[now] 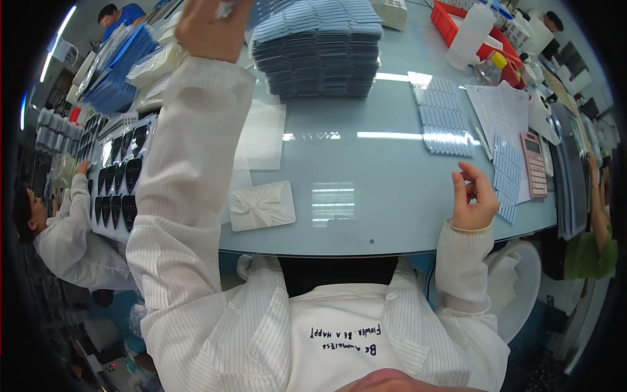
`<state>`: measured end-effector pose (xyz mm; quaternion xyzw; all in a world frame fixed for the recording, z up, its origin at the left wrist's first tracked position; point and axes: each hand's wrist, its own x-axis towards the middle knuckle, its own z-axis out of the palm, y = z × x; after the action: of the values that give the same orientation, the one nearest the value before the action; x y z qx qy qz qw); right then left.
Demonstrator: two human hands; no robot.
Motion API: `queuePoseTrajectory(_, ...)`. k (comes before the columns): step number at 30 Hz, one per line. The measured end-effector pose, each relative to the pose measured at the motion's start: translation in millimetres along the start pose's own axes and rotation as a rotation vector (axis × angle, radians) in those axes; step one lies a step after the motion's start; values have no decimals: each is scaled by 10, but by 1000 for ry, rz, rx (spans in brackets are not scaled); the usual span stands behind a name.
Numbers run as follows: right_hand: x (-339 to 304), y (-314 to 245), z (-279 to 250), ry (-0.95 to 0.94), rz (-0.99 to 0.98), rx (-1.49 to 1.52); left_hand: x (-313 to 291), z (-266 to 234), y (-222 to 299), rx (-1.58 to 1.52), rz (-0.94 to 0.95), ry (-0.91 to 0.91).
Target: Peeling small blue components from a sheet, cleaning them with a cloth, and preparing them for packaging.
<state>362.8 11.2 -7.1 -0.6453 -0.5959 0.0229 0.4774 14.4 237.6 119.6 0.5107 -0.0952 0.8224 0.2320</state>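
Observation:
My left arm is stretched far forward, and my left hand (212, 29) is at the top edge of the view, left of a tall stack of pale blue sheets (317, 55). Its fingers are mostly cut off by the frame; a small whitish bit shows beside them. Over the table's right side hovers my right hand (475, 199), with its fingers loosely bent and nothing visible in them. Close to it lie a narrow pale blue sheet of strips (507, 173) and a larger such sheet (441, 114). A white folded cloth packet (262, 206) rests near the front edge.
At the right are a pink calculator (534, 163), printed papers (499, 111), a white plastic bottle (470, 36) and a red tray (450, 23). Bagged blue sheets (124, 68) and dark shield-shaped pieces (117, 176) lie left, beside a seated co-worker (72, 242). A white bin (522, 287) stands below.

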Motion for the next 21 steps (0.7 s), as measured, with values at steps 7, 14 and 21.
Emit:
queuePoseTrajectory(7,-33,-31,8,-48,59,-2,-135,-125,256,1202,-147,-997)
queuePoseTrajectory(14,-20,-104,41,-103,15,45,294,-239,421,1152,-409,-974)
queuePoseTrajectory(21,-123,-55,-44,-110,42,36,-745,1059,1122,1176,360,-1198)
